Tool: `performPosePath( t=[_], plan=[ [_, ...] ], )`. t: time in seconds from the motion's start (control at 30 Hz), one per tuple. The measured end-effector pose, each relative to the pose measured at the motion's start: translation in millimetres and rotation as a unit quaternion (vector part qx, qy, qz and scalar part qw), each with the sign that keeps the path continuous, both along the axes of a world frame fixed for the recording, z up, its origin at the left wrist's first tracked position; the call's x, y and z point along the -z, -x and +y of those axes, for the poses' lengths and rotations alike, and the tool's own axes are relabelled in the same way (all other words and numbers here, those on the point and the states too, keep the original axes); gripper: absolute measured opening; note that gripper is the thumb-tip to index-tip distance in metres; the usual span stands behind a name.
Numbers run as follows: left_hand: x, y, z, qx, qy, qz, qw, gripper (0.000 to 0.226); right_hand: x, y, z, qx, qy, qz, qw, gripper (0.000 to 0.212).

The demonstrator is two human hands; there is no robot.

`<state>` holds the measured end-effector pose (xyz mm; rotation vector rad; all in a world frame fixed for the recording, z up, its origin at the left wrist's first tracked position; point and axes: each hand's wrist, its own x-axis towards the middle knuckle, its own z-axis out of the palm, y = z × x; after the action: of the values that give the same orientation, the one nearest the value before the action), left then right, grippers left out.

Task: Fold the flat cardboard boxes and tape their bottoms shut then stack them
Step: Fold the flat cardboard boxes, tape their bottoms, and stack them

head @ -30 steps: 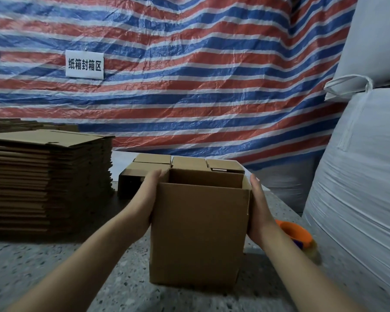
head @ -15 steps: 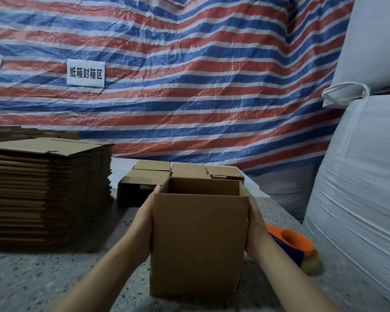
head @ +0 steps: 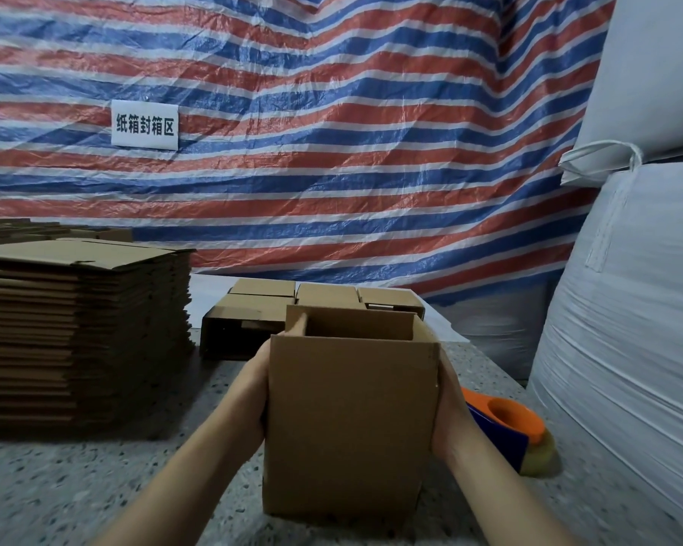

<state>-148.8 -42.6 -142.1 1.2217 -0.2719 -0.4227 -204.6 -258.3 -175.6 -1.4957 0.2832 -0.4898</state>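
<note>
On the speckled grey stone surface (head: 95, 486), an open-topped brown cardboard box (head: 351, 427) stands upright. The left hand (head: 253, 392) and right hand (head: 452, 411) press flat against its opposite sides, clasping it between them.

Brown box (head: 351, 423), red-white-blue striped tarp (head: 332, 132).

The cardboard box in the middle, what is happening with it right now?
A person holds an opened cardboard box upright on the speckled table, the left hand and the right hand pressed against its two sides. Its top is open. Behind it sit several folded boxes, and a tall stack of flat cardboard waits at the left. A tape dispenser lies just right of the box.
</note>
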Motion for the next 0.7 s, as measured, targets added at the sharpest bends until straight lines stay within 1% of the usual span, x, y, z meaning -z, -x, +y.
performPosePath(
  t=[0.03, 0.07, 0.13, 0.2, 0.27, 0.3, 0.37, 0.47, 0.53, 0.57, 0.67, 0.7],
  plan=[
    [-0.9, -0.4, -0.8, 0.010, -0.016, -0.012, 1.000, 0.027, 1.1, -0.2, -1.2, 0.011, 0.022, 0.003, 1.000, 0.037],
    [-2.0, -1.1, -1.5, 0.014, -0.029, -0.026, 0.999, 0.024, 1.1, -1.3, -0.4, 0.023, 0.022, 0.007, 0.999, 0.036],
    [-4.7, -1.2, -1.3, 0.018, -0.032, -0.041, 0.998, 0.024, -1.0, -2.4, 4.0, 0.051, -0.016, -0.005, 0.999, 0.037],
    [-5.7, 0.2, -0.3, 0.011, -0.011, -0.047, 0.999, 0.020, 1.2, -1.4, 6.5, 0.060, -0.048, -0.039, 0.996, 0.046],
    [-5.0, 0.7, 0.1, -0.003, 0.007, -0.040, 0.999, 0.020, 2.3, -1.5, 7.2, 0.038, -0.094, -0.073, 0.992, 0.061],
    [-4.1, -0.3, -0.1, -0.005, 0.008, -0.039, 0.999, 0.018, 2.6, -1.5, 7.3, 0.031, -0.110, -0.081, 0.990, 0.064],
    [-2.2, -2.0, -0.1, -0.006, -0.004, -0.045, 0.999, 0.015, 1.9, -1.3, 7.7, 0.018, -0.115, -0.099, 0.988, 0.064],
    [1.5, -5.8, -0.3, -0.005, -0.019, -0.046, 0.999, 0.016, 4.2, -1.3, 6.6, 0.014, -0.096, -0.124, 0.988, 0.064],
    [2.8, -7.1, -1.3, -0.005, -0.020, -0.042, 0.999, 0.014, 4.9, -0.7, 7.1, 0.006, -0.094, -0.123, 0.988, 0.066],
    [2.9, -7.7, -1.9, -0.006, -0.020, -0.041, 0.999, 0.015, 5.9, -1.1, 6.7, 0.002, -0.091, -0.117, 0.989, 0.065],
    [4.6, -10.3, -3.3, -0.006, -0.023, -0.043, 0.999, 0.014, 6.9, 0.0, 6.6, 0.012, -0.065, -0.097, 0.993, 0.044],
    [5.1, -11.2, -3.6, -0.005, -0.023, -0.044, 0.999, 0.014, 7.4, 0.7, 5.9, 0.000, -0.068, -0.094, 0.993, 0.042]
  ],
)
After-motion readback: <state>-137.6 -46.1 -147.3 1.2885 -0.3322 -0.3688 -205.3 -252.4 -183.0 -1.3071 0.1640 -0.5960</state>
